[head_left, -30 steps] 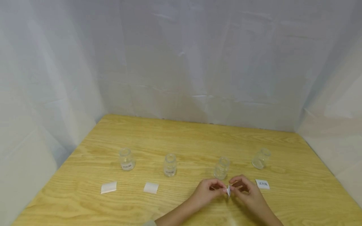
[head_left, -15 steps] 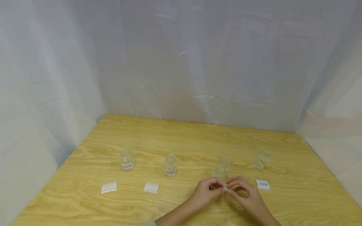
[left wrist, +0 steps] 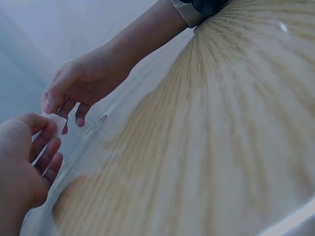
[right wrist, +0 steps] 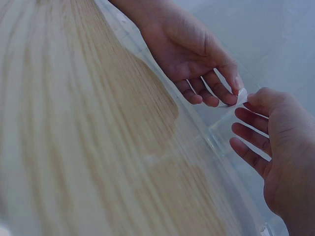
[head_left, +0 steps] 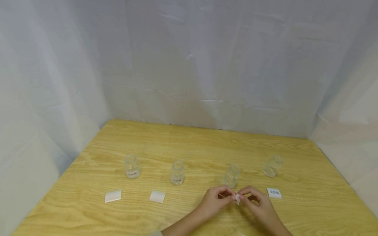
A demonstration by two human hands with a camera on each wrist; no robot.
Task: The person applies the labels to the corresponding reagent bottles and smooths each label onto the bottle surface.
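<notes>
Both hands meet just in front of a small glass jar (head_left: 231, 177), holding a small white paper label (head_left: 238, 198) between them. My left hand (head_left: 215, 200) pinches one side of it with thumb and forefinger. From the other side my right hand (head_left: 260, 204) pinches it too, with the other fingers loosely bent in the right wrist view. In that view the label (right wrist: 241, 97) looks bent at a corner, and the fingertips hide part of it. To the right lies another label (head_left: 274, 192) with dark printed characters facing up.
Two jars on the left, the far-left jar (head_left: 133, 167) and its neighbour (head_left: 178, 173), carry printed labels. A plain jar (head_left: 272, 166) stands at the right. Two blank white paper pieces, one (head_left: 113, 196) farther left than the other (head_left: 157, 196), lie on the wooden table (head_left: 195, 141). White sheeting (head_left: 189, 65) surrounds it.
The label between the fingers turned edge-on and was mostly hidden half a second ago; now its white face shows again. The hands shifted only slightly, and the jars stay put.
</notes>
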